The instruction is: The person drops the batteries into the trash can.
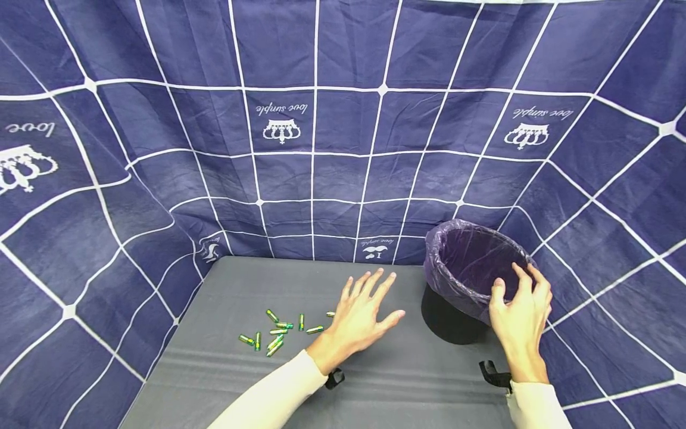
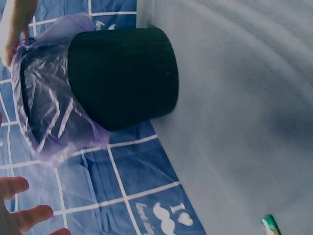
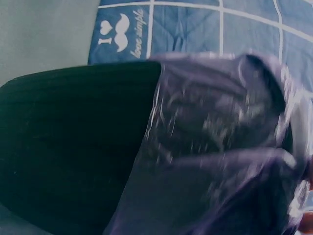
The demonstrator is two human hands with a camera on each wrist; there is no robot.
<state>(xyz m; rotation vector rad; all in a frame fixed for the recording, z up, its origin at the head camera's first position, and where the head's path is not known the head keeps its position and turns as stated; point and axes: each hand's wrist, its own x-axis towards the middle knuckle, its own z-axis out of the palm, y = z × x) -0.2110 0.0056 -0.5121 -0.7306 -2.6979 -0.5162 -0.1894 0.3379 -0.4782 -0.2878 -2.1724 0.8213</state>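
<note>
My left hand (image 1: 356, 316) is held over the grey table with its fingers spread and nothing in it. Several small green-and-gold batteries (image 1: 278, 332) lie scattered to its left, one partly behind the hand. At the right stands a black bin (image 1: 455, 319), lined with a translucent purple bag (image 1: 455, 289) folded down over the rim. My right hand (image 1: 520, 316) is at the near right of this rim, thumb and fingers loosely bent and apart over the opening. In the right wrist view its fingertips (image 3: 307, 223) show right at the bag's edge.
A blue cloth with white grid lines (image 1: 343, 179) hangs behind and along both sides of the grey table (image 1: 214, 393). The bin stands close to the cloth at the back right corner. Black straps (image 1: 494, 375) hang at both wrists.
</note>
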